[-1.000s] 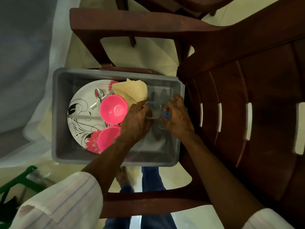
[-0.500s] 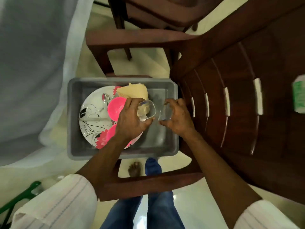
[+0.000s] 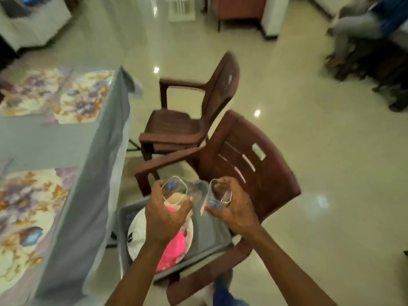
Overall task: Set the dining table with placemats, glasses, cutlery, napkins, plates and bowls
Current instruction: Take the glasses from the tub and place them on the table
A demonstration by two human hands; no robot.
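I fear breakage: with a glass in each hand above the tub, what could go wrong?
The left glass in the left hand and the right glass in the right hand are close together; they may knock. Both are above the grey tub holding a plate and pink bowls; a slip could break them.

Bin (image 3: 209,230) on chair (image 3: 254,173) seat, right of table (image 3: 44,138); plate (image 3: 135,228), bowl (image 3: 174,246) in bin; second chair (image 3: 176,124) behind.

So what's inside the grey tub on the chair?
A white plate and a pink bowl show in the grey tub; the left hand, holding a glass, covers the rest.
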